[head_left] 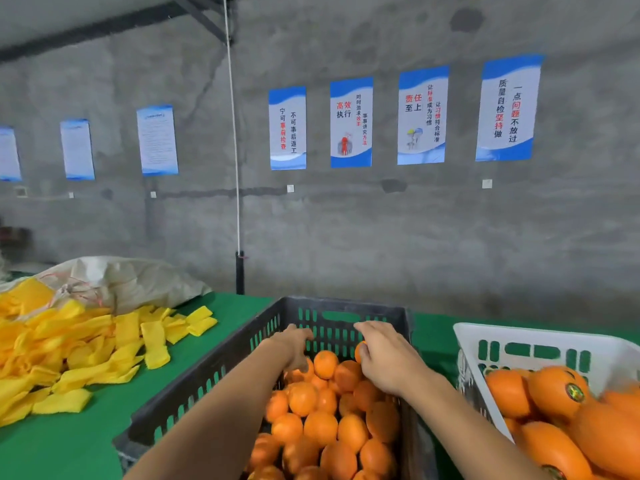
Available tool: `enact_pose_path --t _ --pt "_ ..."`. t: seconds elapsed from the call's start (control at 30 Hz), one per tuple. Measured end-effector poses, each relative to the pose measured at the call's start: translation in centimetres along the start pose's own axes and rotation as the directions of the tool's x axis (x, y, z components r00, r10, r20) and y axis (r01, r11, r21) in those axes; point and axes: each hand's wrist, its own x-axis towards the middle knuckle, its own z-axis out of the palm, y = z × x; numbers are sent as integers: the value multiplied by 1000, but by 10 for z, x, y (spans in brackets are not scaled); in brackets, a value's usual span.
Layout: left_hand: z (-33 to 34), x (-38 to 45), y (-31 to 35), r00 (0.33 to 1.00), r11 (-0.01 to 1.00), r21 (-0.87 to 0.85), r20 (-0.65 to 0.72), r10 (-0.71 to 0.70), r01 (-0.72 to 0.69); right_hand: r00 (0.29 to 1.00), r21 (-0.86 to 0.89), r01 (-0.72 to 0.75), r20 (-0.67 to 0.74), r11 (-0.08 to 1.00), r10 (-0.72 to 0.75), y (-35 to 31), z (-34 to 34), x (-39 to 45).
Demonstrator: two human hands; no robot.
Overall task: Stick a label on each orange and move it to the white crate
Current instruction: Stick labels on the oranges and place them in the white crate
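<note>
Both hands deep in the dark slotted plastic crate (221, 368) at lower centre. Right hand (384, 358) curled around a round unlabelled orange (358, 351), grip closed; left hand (294, 344) reaching, grip unclear. White slotted plastic crate (491, 336) lower right, nearest the right hand.

Two plastic crates stand on the green table (104, 438): one dark grey slotted crate (207, 372) and one white slotted crate (540, 344). The dark grey crate holds more than twenty round oranges (320, 427), heaped too closely for an exact count. The white crate shows about six oranges, two of them bearing a round label (575, 392). Seven blue-and-white posters (351, 122) hang on the grey wall. Yellow foam net sleeves (62, 344) lie in a pile, dozens at least. One pale woven sack (138, 278) lies behind them. Two bare hands are in view, left hand (294, 344) and right hand (388, 358).
</note>
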Motion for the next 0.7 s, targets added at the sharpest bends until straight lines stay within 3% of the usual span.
enact_pose_path --t 0.4,0.57,0.7 --pt "23 102 -13 986 993 39 117 -116 112 993 80 -51 -102 996 59 19 24 30" --pt "12 90 -10 991 995 30 88 -102 99 992 78 -46 -110 996 54 21 24 30" --pt "-30 34 2 1000 999 -31 9 30 -29 994 50 -43 -101 998 48 10 8 18"
